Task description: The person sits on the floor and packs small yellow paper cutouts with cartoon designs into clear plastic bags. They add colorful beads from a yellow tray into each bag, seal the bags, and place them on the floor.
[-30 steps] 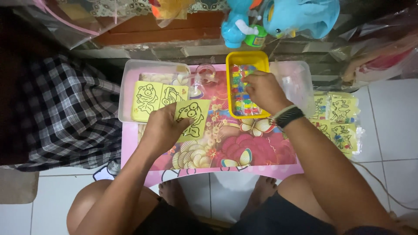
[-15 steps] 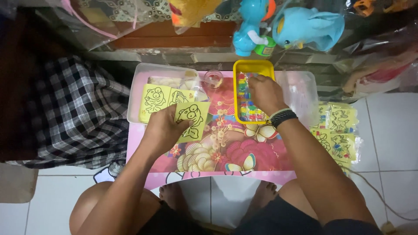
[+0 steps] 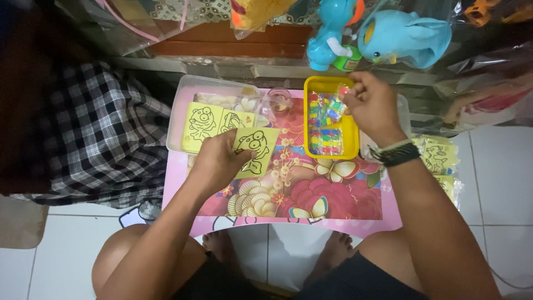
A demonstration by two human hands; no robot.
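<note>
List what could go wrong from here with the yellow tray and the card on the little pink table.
1. The right hand lifts a small packet at the far end of the yellow tray; a snag could scatter the small coloured items inside.
2. The left hand pins the yellow card by one side only, so it might slide or bend.
3. The small clear cup stands between both hands and could be knocked.

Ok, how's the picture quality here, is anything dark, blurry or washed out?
Head view: the pink table and yellow card under the left hand are evenly lit and fairly sharp. The right hand over the yellow tray is slightly soft. The upper left corner falls into deep shadow. Clear plastic wrapping at upper right shows some glare. The white floor tiles look bright but not blown out.
</note>
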